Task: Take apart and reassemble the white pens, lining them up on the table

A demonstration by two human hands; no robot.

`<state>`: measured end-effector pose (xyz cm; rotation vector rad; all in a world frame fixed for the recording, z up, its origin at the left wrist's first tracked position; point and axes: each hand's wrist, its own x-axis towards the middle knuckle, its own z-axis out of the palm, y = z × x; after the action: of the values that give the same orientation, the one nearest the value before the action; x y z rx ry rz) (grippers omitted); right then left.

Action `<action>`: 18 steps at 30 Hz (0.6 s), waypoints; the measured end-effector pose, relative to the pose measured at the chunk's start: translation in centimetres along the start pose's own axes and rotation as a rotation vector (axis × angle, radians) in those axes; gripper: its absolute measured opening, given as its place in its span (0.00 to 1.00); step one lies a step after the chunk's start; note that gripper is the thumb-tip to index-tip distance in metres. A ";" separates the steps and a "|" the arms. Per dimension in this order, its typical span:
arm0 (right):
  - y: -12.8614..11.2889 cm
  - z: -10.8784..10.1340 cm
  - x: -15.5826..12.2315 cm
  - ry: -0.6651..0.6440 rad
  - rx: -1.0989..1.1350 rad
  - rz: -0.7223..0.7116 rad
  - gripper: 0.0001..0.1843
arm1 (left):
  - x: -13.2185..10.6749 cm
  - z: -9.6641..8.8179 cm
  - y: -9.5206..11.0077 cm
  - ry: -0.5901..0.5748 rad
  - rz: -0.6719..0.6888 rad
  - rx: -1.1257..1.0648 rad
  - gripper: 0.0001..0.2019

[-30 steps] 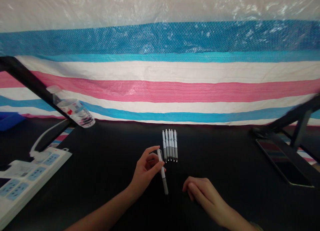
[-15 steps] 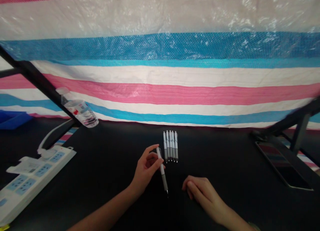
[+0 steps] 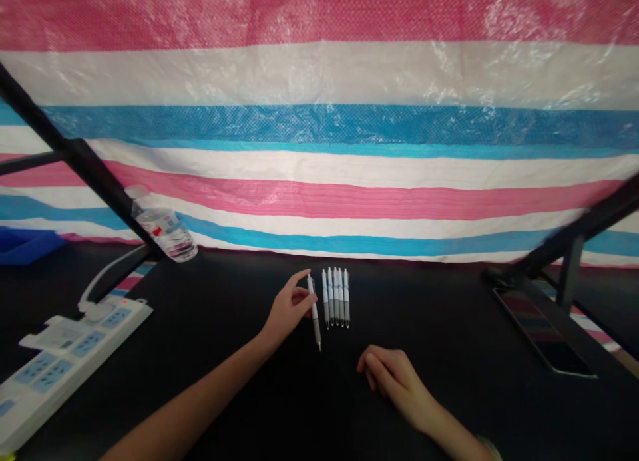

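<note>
My left hand (image 3: 292,303) holds a white pen with a grey grip (image 3: 315,321) between thumb and fingers, its tip pointing toward me. Just to the right of it, several matching pens (image 3: 336,298) lie side by side in a row on the black table (image 3: 239,408), tips also facing me. A small gap separates the held pen from the row. My right hand (image 3: 387,371) rests on the table nearer to me, fingers curled in; whether anything is under them is hidden.
At left lies a white power strip (image 3: 74,354) with a plug in it. Behind it, a water bottle (image 3: 170,235) stands by a black bar; a blue tray (image 3: 27,245) is farther left. A phone (image 3: 544,331) lies at right. Striped sheeting (image 3: 319,198) hangs behind the table.
My left hand has carried the pen away from me and slightly left, up beside the row. The pen stands more in line with the others. The view has tilted up a little.
</note>
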<state>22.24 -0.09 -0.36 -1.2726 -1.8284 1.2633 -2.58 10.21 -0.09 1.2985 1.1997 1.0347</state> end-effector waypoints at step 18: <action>6.4 -13.0 -0.4 0.755 -0.511 -0.021 0.26 | -1.4 0.3 -1.3 -0.064 0.137 0.153 0.25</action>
<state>35.77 5.07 -1.13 -1.6835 -1.6016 0.2010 -2.55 8.71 -1.34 1.5399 1.1728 1.0057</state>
